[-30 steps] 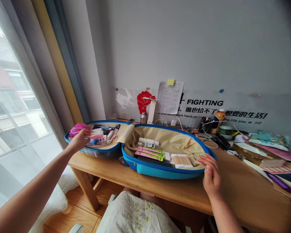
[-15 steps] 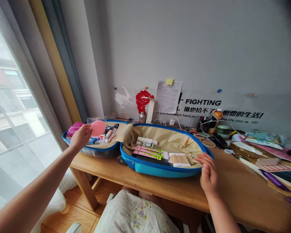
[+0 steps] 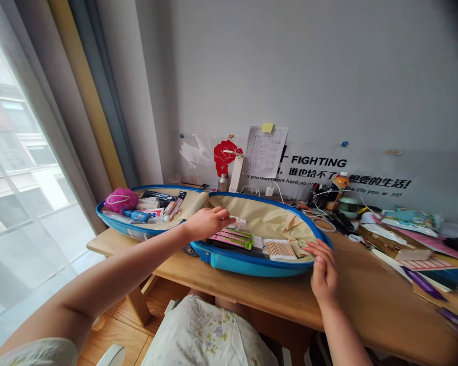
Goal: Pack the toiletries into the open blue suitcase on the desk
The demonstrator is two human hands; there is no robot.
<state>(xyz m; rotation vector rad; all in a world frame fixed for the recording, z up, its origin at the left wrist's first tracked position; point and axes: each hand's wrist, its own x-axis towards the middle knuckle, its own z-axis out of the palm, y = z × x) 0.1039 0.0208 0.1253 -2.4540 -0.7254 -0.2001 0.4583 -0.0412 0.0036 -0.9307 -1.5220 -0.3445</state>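
Note:
A blue suitcase [image 3: 248,268] lies open across the table, both halves lined in beige. Over the right half is my left hand [image 3: 208,223], its fingers pinched together, with a pale, partly see-through thing [image 3: 239,222] at the fingertips; I cannot make out whether it is held. Below the fingers lie pink-and-green sticks [image 3: 232,238], and beside them a pack of cotton swabs [image 3: 280,249]. My right hand [image 3: 323,269] grips the right rim, fingers over the edge and thumb outside. The left half holds a pink bath puff [image 3: 120,200], a blue bottle [image 3: 139,216] and a toothpaste tube [image 3: 155,212].
The wooden table [image 3: 290,292] carries clutter on the right: an orange bottle [image 3: 339,188], a green-lidded jar [image 3: 348,206], packets [image 3: 412,221] and a purple object [image 3: 423,283]. A wall [image 3: 313,76] stands behind, and a curtained window [image 3: 26,183] is at left.
My left hand has moved right from the left half, where it held a pink disc and a clear bag, to the right half. The disc no longer shows. My right hand stays at the rim.

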